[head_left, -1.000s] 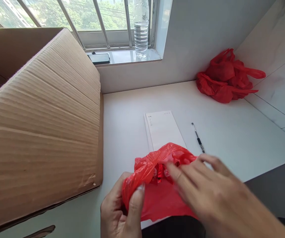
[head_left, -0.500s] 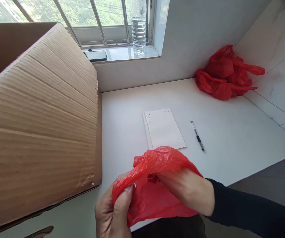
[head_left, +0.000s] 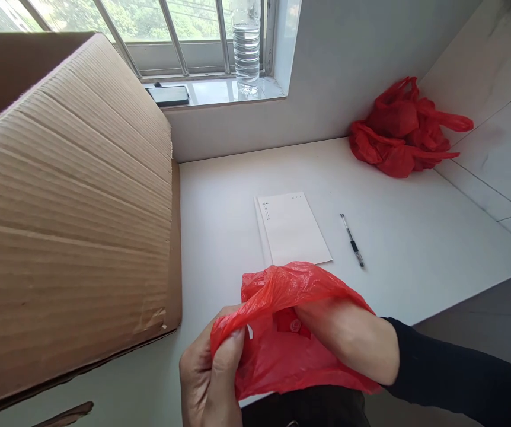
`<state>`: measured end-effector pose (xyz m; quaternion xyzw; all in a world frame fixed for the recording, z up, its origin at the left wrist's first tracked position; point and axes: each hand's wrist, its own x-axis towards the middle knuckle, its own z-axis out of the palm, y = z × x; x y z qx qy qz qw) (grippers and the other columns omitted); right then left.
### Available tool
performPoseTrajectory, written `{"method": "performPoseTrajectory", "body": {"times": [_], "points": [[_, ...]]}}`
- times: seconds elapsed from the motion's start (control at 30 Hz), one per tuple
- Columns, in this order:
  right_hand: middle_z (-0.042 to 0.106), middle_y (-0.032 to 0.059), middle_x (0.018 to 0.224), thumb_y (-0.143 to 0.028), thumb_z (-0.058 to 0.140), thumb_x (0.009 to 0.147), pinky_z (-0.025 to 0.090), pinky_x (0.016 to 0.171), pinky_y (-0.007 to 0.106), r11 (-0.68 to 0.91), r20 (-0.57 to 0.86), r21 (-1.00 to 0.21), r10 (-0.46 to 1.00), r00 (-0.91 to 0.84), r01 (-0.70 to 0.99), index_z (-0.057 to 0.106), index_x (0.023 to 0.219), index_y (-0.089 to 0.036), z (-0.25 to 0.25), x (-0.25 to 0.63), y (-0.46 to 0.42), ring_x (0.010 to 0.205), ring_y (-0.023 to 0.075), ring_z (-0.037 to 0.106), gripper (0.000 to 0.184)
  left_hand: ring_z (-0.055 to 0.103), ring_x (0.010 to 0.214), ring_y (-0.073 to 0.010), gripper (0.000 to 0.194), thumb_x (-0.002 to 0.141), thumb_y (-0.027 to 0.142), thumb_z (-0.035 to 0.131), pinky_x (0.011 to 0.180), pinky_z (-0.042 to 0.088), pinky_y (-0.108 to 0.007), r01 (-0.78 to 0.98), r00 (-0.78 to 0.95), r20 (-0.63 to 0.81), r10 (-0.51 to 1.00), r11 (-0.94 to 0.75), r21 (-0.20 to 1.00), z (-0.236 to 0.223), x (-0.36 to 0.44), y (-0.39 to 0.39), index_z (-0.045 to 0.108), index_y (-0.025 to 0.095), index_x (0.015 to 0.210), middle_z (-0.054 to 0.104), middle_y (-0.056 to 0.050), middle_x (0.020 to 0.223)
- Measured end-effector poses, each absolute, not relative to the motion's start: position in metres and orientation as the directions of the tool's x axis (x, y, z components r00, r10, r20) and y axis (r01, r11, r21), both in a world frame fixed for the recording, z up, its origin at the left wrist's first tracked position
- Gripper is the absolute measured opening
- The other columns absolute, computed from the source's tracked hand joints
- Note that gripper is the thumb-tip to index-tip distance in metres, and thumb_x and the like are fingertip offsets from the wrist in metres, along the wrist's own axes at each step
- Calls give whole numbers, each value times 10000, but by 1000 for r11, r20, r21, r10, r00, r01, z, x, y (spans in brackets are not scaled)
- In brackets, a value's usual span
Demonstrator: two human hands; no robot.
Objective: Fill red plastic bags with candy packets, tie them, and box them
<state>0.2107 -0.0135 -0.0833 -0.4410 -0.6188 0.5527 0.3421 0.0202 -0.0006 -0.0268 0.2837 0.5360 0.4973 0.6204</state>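
A thin red plastic bag (head_left: pixel 282 356) lies at the near edge of the white table (head_left: pixel 415 237). My left hand (head_left: pixel 208 379) pinches the bag's mouth at its left side and holds it up. My right hand (head_left: pixel 348 338) reaches into the bag, its fingers hidden under the plastic, with a black sleeve behind the wrist. A small red item (head_left: pixel 293 323) with a pale round mark shows inside the bag by my right fingers; whether the fingers hold it I cannot tell.
A big cardboard box (head_left: pixel 73 207) fills the left side. A white notepad (head_left: pixel 293 228) and a pen (head_left: pixel 352 240) lie mid-table. More red bags (head_left: pixel 404 130) are heaped at the back right. A water bottle (head_left: pixel 246 47) and phone (head_left: pixel 168 95) rest on the windowsill.
My right hand went from hovering above the bag to inside its mouth. My left hand kept its pinch on the bag's edge.
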Motion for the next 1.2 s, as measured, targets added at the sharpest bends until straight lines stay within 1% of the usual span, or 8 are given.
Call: {"method": "performPoseTrajectory", "body": {"times": [0.2, 0.37, 0.57, 0.7, 0.8, 0.9, 1.07, 1.2], "points": [[591, 49, 1391, -201, 451, 1063, 491, 1100, 411, 162, 53, -962, 899, -434, 218, 507, 1461, -289, -70, 215, -2, 1260, 240, 579, 411, 382, 588, -122, 325, 804, 459, 756, 516, 343, -226, -223, -15, -303, 953, 293, 930, -38, 18, 2, 667, 196, 634, 483, 18, 611], [558, 74, 1449, -242, 429, 1083, 439, 1153, 458, 304, 51, -860, 849, -526, 409, 424, 1532, -290, -73, 227, -5, 1319, 266, 539, 452, 426, 604, -139, 294, 871, 466, 700, 535, 385, -234, -186, 62, -263, 963, 270, 945, -52, 12, 3, 742, 201, 751, 532, 2, 644], [560, 63, 1463, -191, 408, 1075, 467, 1136, 418, 286, 48, -873, 857, -513, 395, 393, 1548, -293, -65, 231, -8, 1339, 247, 538, 485, 391, 606, -140, 279, 833, 439, 740, 526, 352, -240, -242, -20, -318, 948, 304, 921, -43, 17, 0, 703, 200, 695, 498, 7, 637], [511, 89, 1504, -179, 425, 1067, 375, 1211, 455, 388, 117, -813, 838, -532, 433, 342, 1572, -266, -78, 226, -9, 1389, 270, 485, 519, 366, 583, -139, 320, 784, 444, 772, 494, 328, -244, -266, -25, -321, 947, 303, 915, -38, 20, 0, 644, 200, 620, 461, 12, 606], [609, 95, 1354, -197, 442, 1055, 457, 1142, 413, 373, 150, -851, 847, -510, 370, 474, 1471, -225, -94, 218, -3, 1258, 261, 583, 418, 343, 580, -133, 351, 771, 454, 780, 496, 301, -244, -270, -60, -341, 938, 313, 910, -37, 22, 0, 621, 199, 590, 444, 15, 600], [670, 64, 1097, -231, 435, 1036, 575, 950, 374, 338, 159, -889, 862, -481, 311, 582, 1304, -210, -103, 212, 5, 1000, 230, 666, 306, 339, 592, -134, 341, 761, 452, 788, 507, 289, -250, -260, -96, -341, 935, 307, 915, -37, 23, 0, 633, 198, 592, 441, 15, 607], [619, 25, 910, -266, 389, 1044, 582, 851, 332, 291, 118, -909, 866, -487, 298, 588, 1008, -210, -100, 214, 10, 849, 185, 636, 210, 372, 590, -143, 289, 783, 443, 773, 513, 311, -257, -235, -48, -307, 950, 288, 928, -40, 21, 1, 686, 203, 648, 477, 11, 606], [587, 11, 862, -229, 400, 1022, 582, 749, 301, 273, 105, -918, 866, -488, 286, 546, 937, -216, -98, 213, 11, 768, 163, 596, 170, 358, 602, -146, 289, 790, 438, 751, 518, 313, -257, -217, -56, -320, 946, 301, 929, -37, 23, 2, 687, 196, 646, 463, 8, 620]]}}
